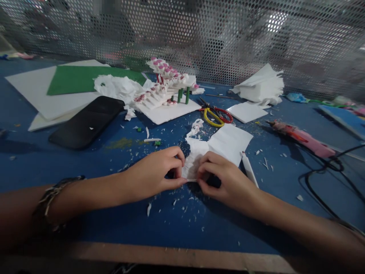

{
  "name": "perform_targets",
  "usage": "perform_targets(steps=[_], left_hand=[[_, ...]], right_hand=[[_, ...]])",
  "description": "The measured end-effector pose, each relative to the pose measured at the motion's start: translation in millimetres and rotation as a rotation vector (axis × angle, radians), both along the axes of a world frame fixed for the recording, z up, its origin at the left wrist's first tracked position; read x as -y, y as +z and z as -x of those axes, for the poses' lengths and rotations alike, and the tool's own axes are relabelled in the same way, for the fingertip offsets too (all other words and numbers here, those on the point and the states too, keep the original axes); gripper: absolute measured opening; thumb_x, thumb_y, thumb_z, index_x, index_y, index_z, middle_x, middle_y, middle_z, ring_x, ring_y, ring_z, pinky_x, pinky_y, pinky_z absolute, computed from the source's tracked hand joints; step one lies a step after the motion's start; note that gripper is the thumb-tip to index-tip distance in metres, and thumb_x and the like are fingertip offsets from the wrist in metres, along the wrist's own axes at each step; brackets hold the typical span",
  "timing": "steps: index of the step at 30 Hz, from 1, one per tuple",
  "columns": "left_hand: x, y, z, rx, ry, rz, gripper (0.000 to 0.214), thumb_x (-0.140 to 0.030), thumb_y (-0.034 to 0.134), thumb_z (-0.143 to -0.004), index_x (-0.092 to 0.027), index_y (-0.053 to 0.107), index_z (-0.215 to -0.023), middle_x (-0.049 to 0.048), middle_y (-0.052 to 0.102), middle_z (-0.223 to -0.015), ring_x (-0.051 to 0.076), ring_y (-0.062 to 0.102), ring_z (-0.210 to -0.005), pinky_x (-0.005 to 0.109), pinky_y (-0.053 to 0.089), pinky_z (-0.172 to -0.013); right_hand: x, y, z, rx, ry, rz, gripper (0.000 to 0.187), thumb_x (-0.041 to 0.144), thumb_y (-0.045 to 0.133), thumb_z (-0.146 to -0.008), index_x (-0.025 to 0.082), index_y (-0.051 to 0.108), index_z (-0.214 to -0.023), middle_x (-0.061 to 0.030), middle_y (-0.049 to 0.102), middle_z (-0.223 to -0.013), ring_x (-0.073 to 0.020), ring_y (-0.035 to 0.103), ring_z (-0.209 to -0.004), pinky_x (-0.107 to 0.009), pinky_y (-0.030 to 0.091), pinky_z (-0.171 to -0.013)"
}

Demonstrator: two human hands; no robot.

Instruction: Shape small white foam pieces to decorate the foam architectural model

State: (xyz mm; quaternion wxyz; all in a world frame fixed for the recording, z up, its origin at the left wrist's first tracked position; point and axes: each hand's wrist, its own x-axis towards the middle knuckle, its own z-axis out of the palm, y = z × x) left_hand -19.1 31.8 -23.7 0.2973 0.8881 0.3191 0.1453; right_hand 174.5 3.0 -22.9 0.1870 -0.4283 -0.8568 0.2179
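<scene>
My left hand (164, 169) and my right hand (228, 180) meet over the table's middle, fingertips pinched. Between them runs the narrow near edge of a thin white paper (195, 150), which looks like tissue and seems rolled or folded there. Its crumpled upper part rises behind the fingers. A flat white sheet (232, 140) lies just behind my right hand, and a slim white stick-like piece (249, 171) rests by its wrist. Torn white scraps (195, 127) lie behind the paper. My fingers hide part of the held edge.
Behind stands a white model with pink-tipped pieces (165, 70) on a white board (159, 114). Yellow- and red-handled scissors (215, 116), a black phone (88, 121), a pink corded tool (306, 139), green sheet (76, 78) and stacked white paper (259, 85) surround it. Scraps litter the blue table (119, 224).
</scene>
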Motion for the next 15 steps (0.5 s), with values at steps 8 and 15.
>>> perform_targets(steps=[8, 15], left_hand=[[-4.5, 4.2, -1.6, -0.032, -0.037, 0.022, 0.009, -0.021, 0.052, -0.076, -0.014, 0.051, -0.071, 0.0007, 0.047, -0.083, 0.009, 0.047, -0.067, 0.020, 0.039, -0.061], [-12.5, 16.1, 7.4, -0.170, -0.245, -0.009, 0.015, -0.019, 0.045, -0.081, -0.021, 0.053, -0.093, 0.0021, 0.047, -0.100, 0.012, 0.049, -0.083, 0.022, 0.039, -0.072]], right_hand=[[0.1, 3.1, 0.5, 0.033, 0.051, -0.061, 0.008, 0.009, 0.048, -0.071, 0.013, 0.054, -0.072, -0.0028, 0.051, -0.073, -0.0110, 0.047, -0.069, -0.023, 0.040, -0.062], [-2.7, 6.7, -14.5, 0.093, 0.268, -0.121, 0.017, 0.014, 0.044, -0.081, 0.014, 0.061, -0.082, -0.0067, 0.057, -0.086, -0.0125, 0.053, -0.078, -0.024, 0.043, -0.069]])
